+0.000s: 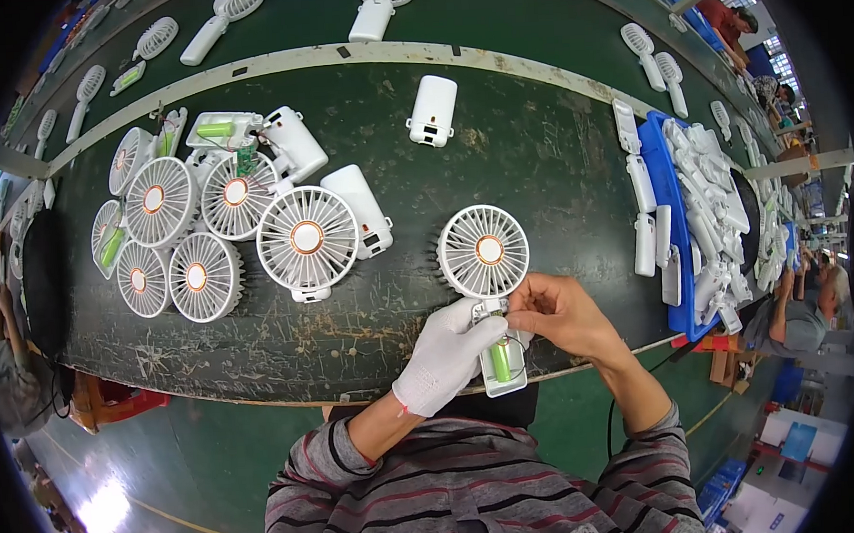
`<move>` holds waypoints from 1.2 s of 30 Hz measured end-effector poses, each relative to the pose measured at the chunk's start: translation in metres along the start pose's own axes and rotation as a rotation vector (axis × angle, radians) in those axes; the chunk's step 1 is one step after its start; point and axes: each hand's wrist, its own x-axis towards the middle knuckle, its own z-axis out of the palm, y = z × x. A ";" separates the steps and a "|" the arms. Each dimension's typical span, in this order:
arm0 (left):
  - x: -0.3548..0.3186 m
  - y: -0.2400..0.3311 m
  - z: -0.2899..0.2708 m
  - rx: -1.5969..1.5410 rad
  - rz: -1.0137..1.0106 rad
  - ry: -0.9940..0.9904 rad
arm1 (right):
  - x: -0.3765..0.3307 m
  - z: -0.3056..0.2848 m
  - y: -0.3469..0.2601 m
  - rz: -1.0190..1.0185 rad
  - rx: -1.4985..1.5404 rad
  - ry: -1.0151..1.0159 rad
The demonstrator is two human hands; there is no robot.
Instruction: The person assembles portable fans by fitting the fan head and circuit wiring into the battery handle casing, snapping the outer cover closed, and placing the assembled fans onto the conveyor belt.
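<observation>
A white handheld fan (488, 251) with an orange ring at its hub lies near the table's front edge. Its handle shell (504, 382) is open and shows a green battery cell (501, 362). My left hand (442, 357), in a white glove, grips the fan around its neck and the upper handle. From the right, my bare right hand (565, 320) closes its thumb and forefinger in a pinch at the neck, by thin wires. What lies between those fingertips is hidden. A closed white handle cover (434, 109) with a small slot rests farther up the table.
Several white fans (307, 237) are heaped at the left, some with green batteries and a circuit board (246, 160) exposed. At the right, a blue bin (677, 303) is full of white shells, with more shells along its side. Beyond a pale rail (399, 50) lie more fans.
</observation>
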 end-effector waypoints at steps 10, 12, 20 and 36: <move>0.009 0.008 0.007 -0.236 -0.105 0.039 | 0.009 -0.001 0.003 -0.037 -0.009 0.032; 0.010 0.005 0.008 -0.289 0.004 0.066 | 0.003 0.005 -0.002 -0.121 -0.040 0.101; 0.006 0.009 0.014 -0.333 0.031 0.139 | -0.016 0.028 -0.004 -0.577 -0.490 0.332; 0.009 -0.001 0.011 -0.327 0.082 0.178 | -0.010 0.033 -0.009 -0.606 -0.874 0.557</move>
